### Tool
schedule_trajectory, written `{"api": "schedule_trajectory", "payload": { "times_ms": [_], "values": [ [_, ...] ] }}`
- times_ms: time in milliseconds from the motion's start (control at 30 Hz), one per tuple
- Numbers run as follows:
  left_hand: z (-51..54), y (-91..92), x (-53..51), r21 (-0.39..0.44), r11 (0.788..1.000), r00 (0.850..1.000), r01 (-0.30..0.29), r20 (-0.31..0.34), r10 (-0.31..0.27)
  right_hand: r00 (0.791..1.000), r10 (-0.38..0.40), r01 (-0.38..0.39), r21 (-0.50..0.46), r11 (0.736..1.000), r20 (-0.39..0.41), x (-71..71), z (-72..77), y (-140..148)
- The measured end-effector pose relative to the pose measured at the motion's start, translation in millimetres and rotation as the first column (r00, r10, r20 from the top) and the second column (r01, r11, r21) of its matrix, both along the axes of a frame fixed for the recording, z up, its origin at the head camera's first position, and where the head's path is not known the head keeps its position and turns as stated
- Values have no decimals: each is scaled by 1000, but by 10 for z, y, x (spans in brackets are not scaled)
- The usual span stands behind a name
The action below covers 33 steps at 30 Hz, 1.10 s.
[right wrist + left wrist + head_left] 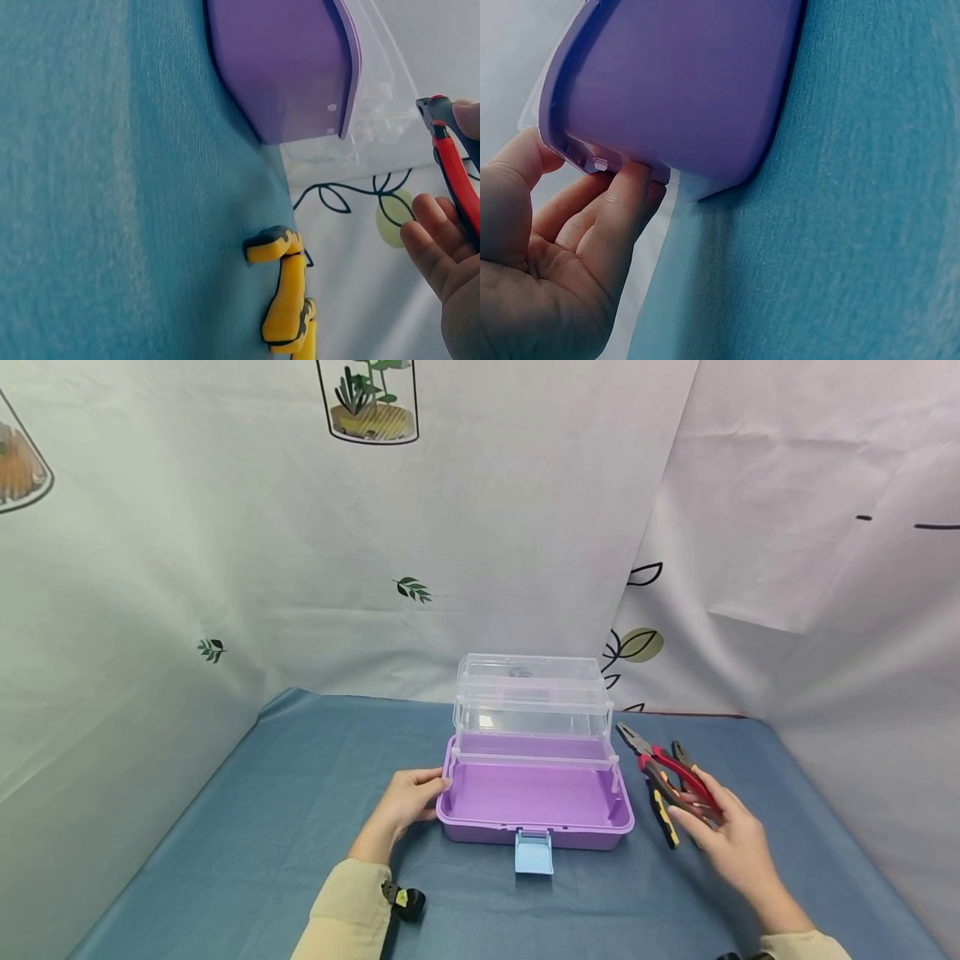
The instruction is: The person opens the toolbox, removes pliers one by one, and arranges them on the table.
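Note:
A purple plastic toolbox (480, 832) stands on the blue cloth with its clear lid (536, 667) raised, showing a bare purple inside. The left hand (407, 797) grips the box's left rim; in the left wrist view its thumb is above the rim and its fingers (622, 199) are beneath. To the right of the box, the right hand (731, 843) holds pliers with red and dark grey handles (686, 774), their jaws pointing away toward the back. Yellow-and-black-handled pliers (285, 300) lie on the cloth below that hand, partly hidden by it in the head view.
A light blue latch (533, 857) hangs down from the box's front. Blue cloth (322, 760) covers the table. White printed fabric (525, 543) hangs behind and at both sides. Each forearm wears a black strap near the cuff, such as the left strap (405, 902).

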<state>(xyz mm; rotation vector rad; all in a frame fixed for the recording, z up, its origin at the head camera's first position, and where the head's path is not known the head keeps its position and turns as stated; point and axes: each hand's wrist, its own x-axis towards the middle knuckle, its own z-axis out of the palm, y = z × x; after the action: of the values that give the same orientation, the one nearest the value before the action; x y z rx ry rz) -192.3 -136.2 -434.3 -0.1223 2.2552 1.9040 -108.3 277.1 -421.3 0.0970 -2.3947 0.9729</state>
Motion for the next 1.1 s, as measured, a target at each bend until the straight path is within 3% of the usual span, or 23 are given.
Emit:
{"api": "schedule_trajectory", "payload": {
  "times_ms": [267, 600, 1100],
  "values": [
    [76, 19, 36, -11, 1000, 1000, 5, 1, -5, 999, -26, 26, 0, 1000, 25, 18, -5, 49],
    [-10, 2, -5, -13, 1000, 1000, -8, 1, 8, 996, -53, 54, -9, 999, 66, 17, -9, 125],
    [-24, -5, -16, -12, 1000, 1000, -5, -3, 5, 986, -86, 82, 34, 996, 143, 42, -20, 288]
  ]
}}
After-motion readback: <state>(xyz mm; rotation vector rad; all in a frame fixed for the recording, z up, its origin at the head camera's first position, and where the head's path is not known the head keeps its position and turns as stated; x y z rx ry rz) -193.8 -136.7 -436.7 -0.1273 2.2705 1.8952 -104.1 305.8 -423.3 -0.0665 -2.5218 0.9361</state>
